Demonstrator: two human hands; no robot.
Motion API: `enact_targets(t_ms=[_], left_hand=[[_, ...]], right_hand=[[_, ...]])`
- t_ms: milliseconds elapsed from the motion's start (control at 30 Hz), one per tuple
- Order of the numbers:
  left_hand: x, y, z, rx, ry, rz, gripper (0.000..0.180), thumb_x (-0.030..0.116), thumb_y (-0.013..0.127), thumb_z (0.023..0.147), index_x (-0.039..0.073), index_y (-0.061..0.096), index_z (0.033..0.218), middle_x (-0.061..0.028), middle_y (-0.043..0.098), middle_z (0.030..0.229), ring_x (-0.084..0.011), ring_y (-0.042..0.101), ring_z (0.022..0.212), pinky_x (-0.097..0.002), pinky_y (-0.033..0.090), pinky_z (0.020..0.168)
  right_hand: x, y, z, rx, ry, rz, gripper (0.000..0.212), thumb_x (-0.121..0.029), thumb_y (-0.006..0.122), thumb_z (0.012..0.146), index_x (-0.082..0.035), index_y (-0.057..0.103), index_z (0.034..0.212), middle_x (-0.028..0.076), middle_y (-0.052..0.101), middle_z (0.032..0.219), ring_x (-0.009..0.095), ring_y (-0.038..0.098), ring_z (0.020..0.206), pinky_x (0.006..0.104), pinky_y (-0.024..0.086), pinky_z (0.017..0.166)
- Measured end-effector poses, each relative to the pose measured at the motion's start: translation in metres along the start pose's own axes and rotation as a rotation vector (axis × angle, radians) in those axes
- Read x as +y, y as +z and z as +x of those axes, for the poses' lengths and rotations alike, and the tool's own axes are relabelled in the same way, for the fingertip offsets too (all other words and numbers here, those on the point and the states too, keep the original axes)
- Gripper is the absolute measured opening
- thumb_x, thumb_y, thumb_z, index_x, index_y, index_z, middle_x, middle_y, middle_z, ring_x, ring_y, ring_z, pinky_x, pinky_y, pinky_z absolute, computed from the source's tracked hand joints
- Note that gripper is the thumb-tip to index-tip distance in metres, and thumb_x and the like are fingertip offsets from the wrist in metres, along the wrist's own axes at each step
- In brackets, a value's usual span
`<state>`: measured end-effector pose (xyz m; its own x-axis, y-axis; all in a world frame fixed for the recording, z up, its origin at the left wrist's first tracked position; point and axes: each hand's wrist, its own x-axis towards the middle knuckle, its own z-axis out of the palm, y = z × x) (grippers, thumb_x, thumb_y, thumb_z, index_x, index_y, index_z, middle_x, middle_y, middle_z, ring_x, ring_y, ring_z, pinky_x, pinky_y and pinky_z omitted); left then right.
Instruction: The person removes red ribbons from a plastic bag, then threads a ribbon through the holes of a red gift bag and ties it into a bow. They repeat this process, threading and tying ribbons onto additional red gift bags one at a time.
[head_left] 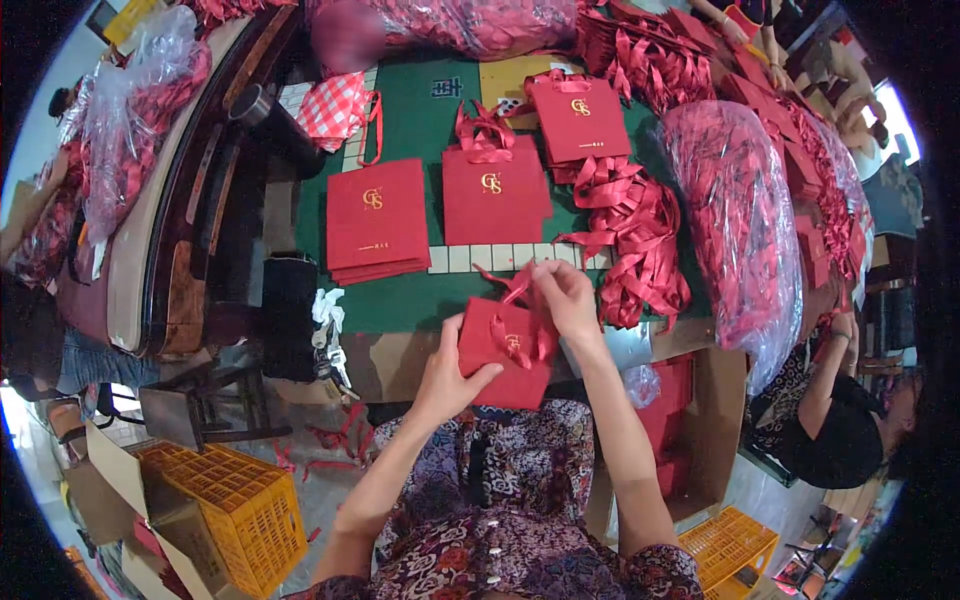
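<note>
A small red gift bag with a gold emblem is held at the table's near edge, tilted a little. My left hand grips its left side, thumb across the front. Above the bag's upper right, my right hand pinches a red ribbon with thumb and forefinger. Loops of that ribbon hang over the bag's front. Beyond my hands lie a stack of flat red bags on the left and a middle pile of red bags with ribbons on top. Right of them rests a heap of red ribbons.
A row of pale tiles crosses the green table. Farther off are more red bags, a checkered pouch and a dark tumbler. A plastic-wrapped bundle borders the right; below stand a cardboard box and an orange crate.
</note>
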<state>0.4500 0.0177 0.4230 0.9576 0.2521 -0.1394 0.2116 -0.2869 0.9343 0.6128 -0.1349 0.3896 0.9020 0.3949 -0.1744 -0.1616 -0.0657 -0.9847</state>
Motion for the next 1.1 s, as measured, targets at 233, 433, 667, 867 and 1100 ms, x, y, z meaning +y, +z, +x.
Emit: enact_targets(t_ms=[233,433,667,867,1100], left_hand=[[0.011,-0.003,-0.014,-0.069,-0.011,0.056,0.071,0.017,0.077,0.083,0.006,0.033,0.137,-0.0237,0.067,0.113,-0.0381,0.066,0.108,-0.0446,0.053,0.088],[0.011,-0.010,-0.002,-0.013,0.066,-0.044,0.069,0.016,0.077,0.083,0.003,0.036,0.137,-0.0205,0.063,0.122,-0.0274,0.063,0.114,-0.0394,0.050,0.095],[0.041,-0.047,0.077,0.296,0.217,-0.186,0.064,0.002,0.068,0.086,0.001,0.032,0.139,-0.0168,0.057,0.127,-0.0217,0.058,0.115,-0.0363,0.047,0.100],[0.036,-0.039,0.165,0.431,0.368,0.092,0.070,0.004,0.064,0.087,0.001,0.024,0.143,-0.0264,0.058,0.124,-0.0347,0.063,0.113,-0.0422,0.051,0.093],[0.021,-0.008,0.184,0.398,0.184,0.442,0.095,0.011,0.075,0.078,-0.017,0.014,0.145,-0.0347,0.029,0.143,-0.0474,0.034,0.133,-0.0473,0.029,0.114]], right_hand=[[-0.005,0.010,0.038,0.147,-0.189,-0.125,0.019,-0.017,0.062,0.097,0.002,0.066,0.094,0.003,0.066,0.076,0.009,0.062,0.070,0.0243,0.049,0.063],[0.003,-0.005,0.023,0.225,-0.330,-0.210,0.029,-0.015,0.061,0.097,0.002,0.060,0.121,0.011,0.069,0.094,0.017,0.065,0.083,0.0305,0.051,0.075],[0.004,-0.026,-0.046,0.312,-0.446,-0.508,0.017,-0.005,0.060,0.094,-0.002,0.062,0.110,0.017,0.060,0.095,0.033,0.061,0.088,0.0385,0.050,0.078],[0.018,-0.018,-0.050,0.295,-0.636,-0.742,0.018,0.004,0.066,0.081,-0.003,0.065,0.098,0.016,0.057,0.100,0.034,0.057,0.094,0.0412,0.048,0.081],[0.010,-0.022,-0.052,0.252,-0.612,-0.758,0.019,0.004,0.064,0.082,-0.003,0.064,0.100,0.016,0.057,0.100,0.036,0.057,0.094,0.0425,0.048,0.079]])
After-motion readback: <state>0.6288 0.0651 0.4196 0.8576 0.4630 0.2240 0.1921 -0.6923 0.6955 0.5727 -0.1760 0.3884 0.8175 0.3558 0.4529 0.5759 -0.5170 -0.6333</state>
